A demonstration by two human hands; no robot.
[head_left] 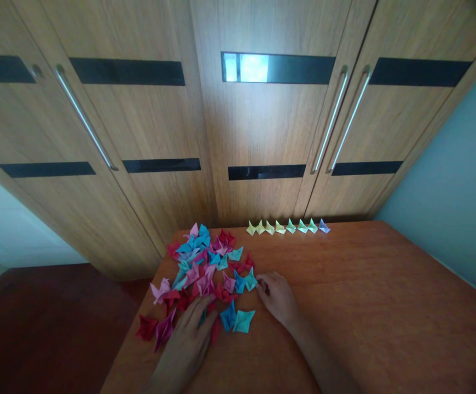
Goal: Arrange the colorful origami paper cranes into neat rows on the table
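Folded paper cranes in pink, red, magenta, blue and turquoise lie in a loose pile [205, 282] at the left of the wooden table [344, 306]. My left hand [191, 331] rests over the near part of this pile, its fingers stretched out and covering some cranes. At the pile's right side, my right hand [277, 295] has curled fingers, with the fingertips at the edge of a turquoise paper crane [250, 280]. A blue paper crane [239, 282] lies beside that one. Closer to me are another blue crane [228, 316] and a turquoise crane [244, 321].
Along the table's far edge stands a row of small cranes: several yellow [270, 227], several pale green [302, 226], and a lilac one [324, 226] at the right end. Behind the table rises a wooden wardrobe [258, 126] with metal handles. A pale wall [451, 180] borders the right side.
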